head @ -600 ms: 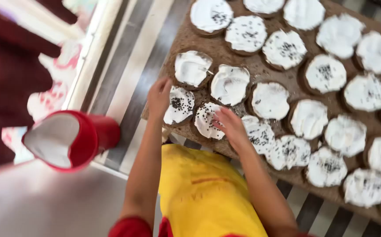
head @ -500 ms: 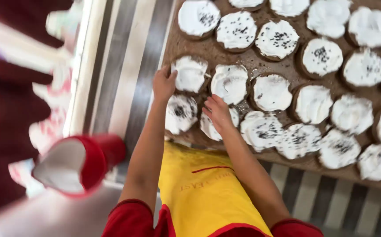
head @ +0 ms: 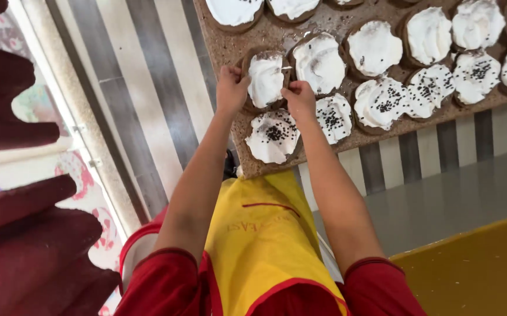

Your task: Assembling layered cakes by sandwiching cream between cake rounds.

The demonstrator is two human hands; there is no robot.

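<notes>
White-frosted round cakes sit in rows on a brown speckled board (head: 224, 50) that lies over a grey-and-white striped surface (head: 142, 105). About fourteen cakes show, several cut off by the top and right edges of the view; roughly seven carry dark sprinkles, the others are plain white. Both hands meet at one plain cake (head: 265, 79) near the board's left edge, one row up from its near edge. The left hand (head: 232, 88) has its fingers closed on that cake's left rim, and the right hand (head: 300, 99) has its fingers pinched at the cake's right side, just beside a neighbouring plain cake (head: 319, 63). Right at the board's near-left corner lies a sprinkled cake (head: 273, 136), with another sprinkled cake (head: 332, 118) beside it. Below, a yellow apron (head: 265, 234) with red trim covers the person's front, between two red sleeves.
</notes>
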